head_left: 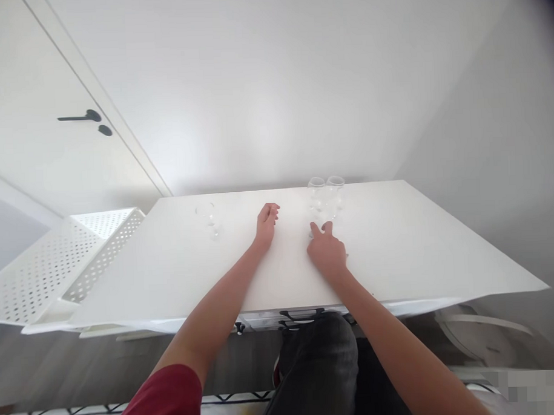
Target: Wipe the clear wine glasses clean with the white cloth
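A white table (396, 252) carries three clear stemmed glasses. One glass (207, 219) stands alone at the far left. Two glasses (326, 196) stand side by side near the far edge. My left hand (265, 223) rests on the tabletop between them, fingers loosely curled, holding nothing. My right hand (326, 251) lies just in front of the pair, thumb and forefinger stretched toward the base of the nearer glass, the other fingers curled. I cannot tell whether it touches the base.
A white perforated rack (56, 263) stands at the table's left end. A white door with a black handle (85, 117) is at the back left. A white wall rises behind the table. My knee in dark trousers (319, 363) sits below the front edge.
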Demonstrator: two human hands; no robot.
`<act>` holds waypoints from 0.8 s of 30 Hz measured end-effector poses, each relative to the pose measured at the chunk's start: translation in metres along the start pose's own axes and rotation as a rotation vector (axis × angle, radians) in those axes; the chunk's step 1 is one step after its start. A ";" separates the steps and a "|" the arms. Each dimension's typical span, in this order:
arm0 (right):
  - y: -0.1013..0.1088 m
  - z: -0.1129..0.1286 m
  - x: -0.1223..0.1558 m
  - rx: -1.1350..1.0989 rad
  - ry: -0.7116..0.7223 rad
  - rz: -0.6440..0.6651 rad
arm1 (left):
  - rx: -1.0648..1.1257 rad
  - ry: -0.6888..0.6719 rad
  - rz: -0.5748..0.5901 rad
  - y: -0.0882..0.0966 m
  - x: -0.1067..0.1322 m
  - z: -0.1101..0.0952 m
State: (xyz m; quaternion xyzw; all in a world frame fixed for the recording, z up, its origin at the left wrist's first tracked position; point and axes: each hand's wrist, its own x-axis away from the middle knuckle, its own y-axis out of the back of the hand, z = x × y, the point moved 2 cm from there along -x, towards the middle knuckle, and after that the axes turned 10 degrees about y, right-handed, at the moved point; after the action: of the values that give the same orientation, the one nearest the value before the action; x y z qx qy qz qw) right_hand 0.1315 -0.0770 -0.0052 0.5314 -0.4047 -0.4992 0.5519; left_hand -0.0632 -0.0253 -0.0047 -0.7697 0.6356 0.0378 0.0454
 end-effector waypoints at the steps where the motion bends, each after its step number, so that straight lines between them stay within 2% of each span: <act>1: 0.000 0.002 0.000 -0.003 0.006 -0.004 | 0.007 -0.014 -0.004 0.001 0.001 -0.001; 5: 0.003 0.007 0.001 -0.014 0.036 0.020 | -0.004 -0.057 -0.059 0.005 0.013 -0.012; 8: 0.004 0.005 0.002 -0.014 0.048 0.014 | -0.041 -0.087 -0.125 0.011 0.034 -0.023; 10: 0.001 0.003 0.003 -0.014 0.055 0.006 | -0.046 -0.125 -0.247 0.021 0.054 -0.030; 13: -0.005 0.000 0.003 -0.031 0.080 0.004 | 0.045 -0.152 -0.481 0.045 0.087 -0.033; 16: -0.006 0.000 0.004 -0.034 0.097 -0.005 | 0.147 -0.100 -0.699 0.077 0.111 -0.029; 18: -0.004 0.000 0.005 -0.036 0.101 -0.007 | 0.213 -0.015 -0.786 0.097 0.116 -0.025; 21: -0.003 0.001 0.006 -0.044 0.113 -0.012 | 0.331 0.176 -0.771 0.118 0.111 -0.020; 24: -0.003 0.000 0.006 -0.058 0.122 -0.019 | 0.446 0.254 -0.628 0.130 0.100 -0.021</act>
State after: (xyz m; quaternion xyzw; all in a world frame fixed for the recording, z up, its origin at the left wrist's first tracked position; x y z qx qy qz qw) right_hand 0.1319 -0.0830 -0.0086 0.5484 -0.3504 -0.4826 0.5861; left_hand -0.1721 -0.1494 0.0018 -0.8963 0.3627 -0.2121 0.1416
